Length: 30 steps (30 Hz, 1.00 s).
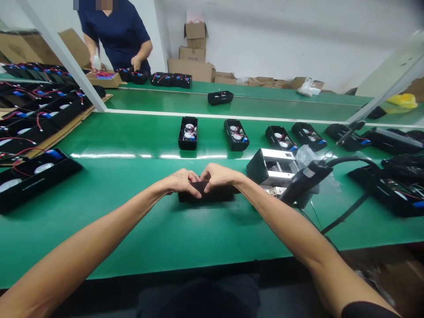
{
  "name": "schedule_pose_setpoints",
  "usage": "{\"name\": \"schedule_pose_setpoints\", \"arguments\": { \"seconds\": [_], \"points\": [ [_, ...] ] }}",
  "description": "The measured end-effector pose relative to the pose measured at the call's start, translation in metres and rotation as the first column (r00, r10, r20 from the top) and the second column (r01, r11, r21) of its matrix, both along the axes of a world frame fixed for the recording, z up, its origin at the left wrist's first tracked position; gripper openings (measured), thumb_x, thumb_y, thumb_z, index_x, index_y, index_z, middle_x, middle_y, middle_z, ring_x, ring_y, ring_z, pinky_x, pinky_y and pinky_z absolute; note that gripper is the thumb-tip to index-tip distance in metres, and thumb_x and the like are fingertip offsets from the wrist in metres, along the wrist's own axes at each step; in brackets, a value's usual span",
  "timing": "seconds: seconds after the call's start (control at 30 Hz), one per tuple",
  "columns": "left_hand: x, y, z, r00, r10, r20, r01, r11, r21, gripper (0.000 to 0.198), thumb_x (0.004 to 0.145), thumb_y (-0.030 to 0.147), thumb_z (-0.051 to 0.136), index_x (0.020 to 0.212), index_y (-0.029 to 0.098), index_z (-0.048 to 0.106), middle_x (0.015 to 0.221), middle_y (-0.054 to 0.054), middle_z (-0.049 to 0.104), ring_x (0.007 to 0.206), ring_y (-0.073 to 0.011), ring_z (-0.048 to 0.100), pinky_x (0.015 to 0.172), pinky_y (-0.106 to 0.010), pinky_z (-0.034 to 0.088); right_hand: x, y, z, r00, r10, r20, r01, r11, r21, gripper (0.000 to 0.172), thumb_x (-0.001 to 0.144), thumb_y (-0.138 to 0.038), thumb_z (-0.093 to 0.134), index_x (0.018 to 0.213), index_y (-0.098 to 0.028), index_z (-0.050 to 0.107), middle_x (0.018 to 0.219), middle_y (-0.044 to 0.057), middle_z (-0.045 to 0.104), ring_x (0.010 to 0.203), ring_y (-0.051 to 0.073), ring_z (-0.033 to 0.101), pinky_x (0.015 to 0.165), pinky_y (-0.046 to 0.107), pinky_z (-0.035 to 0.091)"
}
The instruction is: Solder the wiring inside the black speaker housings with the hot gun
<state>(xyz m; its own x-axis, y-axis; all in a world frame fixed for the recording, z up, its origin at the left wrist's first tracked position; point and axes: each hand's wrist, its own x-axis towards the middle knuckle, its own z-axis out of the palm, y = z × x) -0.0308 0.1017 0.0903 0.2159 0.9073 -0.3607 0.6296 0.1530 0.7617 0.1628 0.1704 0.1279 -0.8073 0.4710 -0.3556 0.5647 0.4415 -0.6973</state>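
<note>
A: Grip?
B: L hand [182, 180] & R hand [217, 176] both pinching blk box [215, 194] by top edge, thumbs nearside
A: Box pos?
B: Right under both, on grn table [132, 229]; b/w machine [260, 168] to R, open boxes [188, 134] in row beyond

L black casing [36, 187]: wht mark on front, too small to read
Corded hand tool [303, 181]: pale label, txt illeg.
Stacked carton [192, 54]: faint print, blurred, can't make out
Readable txt/nos./brands: none
</note>
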Motion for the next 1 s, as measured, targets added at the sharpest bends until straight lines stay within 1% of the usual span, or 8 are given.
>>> {"name": "schedule_pose_setpoints", "arguments": {
  "seconds": [0.2, 0.37, 0.5, 0.7, 0.8, 0.9, 0.97, 1.0],
  "points": [
    [-0.002, 0.005, -0.003, 0.999, 0.028, -0.017, -0.028, 0.999, -0.043, 0.042, 0.043, 0.046, 0.094, 0.063, 0.021, 0.066, 0.09, 0.004, 0.07, 0.073, -0.0137, 0.055, 0.06, -0.028, 0.034, -0.003, 0.001, 0.004, 1.0, 0.025, 0.019, -0.024, 1.0, -0.011, 0.02, 0.06, -0.021, 0.081, 0.079, -0.016, 0.08, 0.067, -0.005, 0.064, 0.069, 0.015, 0.053, 0.062, 0.026, 0.035],
    [-0.002, 0.004, -0.005, 0.999, 0.048, -0.008, -0.049, 0.998, -0.039, 0.043, 0.041, 0.044, 0.095, 0.066, 0.022, 0.067, 0.09, 0.004, 0.07, 0.074, -0.014, 0.058, 0.06, -0.027, 0.037, 0.0, -0.01, -0.003, 0.999, 0.037, 0.006, -0.038, 0.985, 0.171, 0.024, 0.06, -0.032, 0.089, 0.078, -0.018, 0.08, 0.059, -0.008, 0.048, 0.065, 0.013, 0.043, 0.06, 0.028, 0.028],
    [0.0, 0.001, -0.003, 0.998, 0.059, 0.014, -0.058, 0.998, -0.018, 0.042, 0.04, 0.042, 0.095, 0.067, 0.022, 0.069, 0.095, 0.002, 0.072, 0.079, -0.0151, 0.061, 0.064, -0.027, 0.039, 0.003, -0.019, -0.008, 0.999, -0.052, 0.005, 0.049, 0.963, 0.267, 0.024, 0.061, -0.031, 0.089, 0.082, -0.018, 0.083, 0.058, -0.007, 0.047, 0.063, 0.012, 0.044, 0.057, 0.028, 0.026],
    [0.001, 0.002, -0.005, 0.999, 0.048, 0.006, -0.048, 0.999, -0.023, 0.043, 0.041, 0.045, 0.095, 0.061, 0.022, 0.064, 0.092, 0.003, 0.07, 0.075, -0.0142, 0.057, 0.061, -0.028, 0.037, -0.003, -0.016, -0.007, 0.997, -0.052, 0.048, 0.041, 0.976, 0.214, 0.019, 0.062, -0.029, 0.088, 0.073, -0.017, 0.08, 0.054, -0.008, 0.04, 0.06, 0.011, 0.039, 0.055, 0.028, 0.025],
    [0.0, 0.005, -0.007, 1.0, 0.027, -0.009, -0.028, 0.999, -0.02, 0.043, 0.042, 0.046, 0.094, 0.057, 0.022, 0.062, 0.084, 0.004, 0.067, 0.071, -0.0139, 0.055, 0.058, -0.027, 0.035, -0.01, -0.012, -0.004, 0.996, -0.045, 0.079, 0.028, 0.978, 0.207, 0.015, 0.06, -0.024, 0.088, 0.07, -0.017, 0.078, 0.052, -0.008, 0.043, 0.058, 0.012, 0.043, 0.053, 0.027, 0.027],
    [0.001, 0.004, -0.008, 1.0, 0.001, -0.023, 0.0, 1.0, 0.03, 0.04, 0.046, 0.044, 0.092, 0.056, 0.021, 0.062, 0.09, 0.003, 0.07, 0.074, -0.0146, 0.06, 0.06, -0.027, 0.041, -0.01, -0.023, -0.001, 0.997, -0.03, 0.069, 0.011, 0.966, 0.258, 0.016, 0.061, -0.022, 0.089, 0.072, -0.017, 0.079, 0.055, -0.005, 0.053, 0.06, 0.014, 0.05, 0.054, 0.027, 0.032],
    [0.004, -0.005, -0.01, 0.999, -0.011, -0.046, 0.015, 0.995, 0.094, 0.036, 0.049, 0.041, 0.092, 0.061, 0.021, 0.065, 0.098, 0.002, 0.072, 0.079, -0.0161, 0.064, 0.065, -0.027, 0.047, 0.003, -0.043, 0.001, 0.999, -0.013, 0.032, 0.002, 0.943, 0.332, 0.017, 0.067, -0.02, 0.085, 0.083, -0.018, 0.081, 0.067, -0.001, 0.064, 0.072, 0.019, 0.059, 0.064, 0.029, 0.041],
    [0.006, -0.013, -0.011, 0.998, -0.013, -0.065, 0.022, 0.991, 0.134, 0.034, 0.05, 0.04, 0.092, 0.064, 0.021, 0.067, 0.101, 0.002, 0.073, 0.082, -0.017, 0.065, 0.069, -0.028, 0.049, 0.013, -0.056, 0.0, 0.999, -0.02, -0.033, 0.032, 0.915, 0.401, 0.02, 0.071, -0.018, 0.082, 0.091, -0.019, 0.081, 0.077, 0.002, 0.069, 0.08, 0.021, 0.062, 0.072, 0.031, 0.046]
  ]
}}
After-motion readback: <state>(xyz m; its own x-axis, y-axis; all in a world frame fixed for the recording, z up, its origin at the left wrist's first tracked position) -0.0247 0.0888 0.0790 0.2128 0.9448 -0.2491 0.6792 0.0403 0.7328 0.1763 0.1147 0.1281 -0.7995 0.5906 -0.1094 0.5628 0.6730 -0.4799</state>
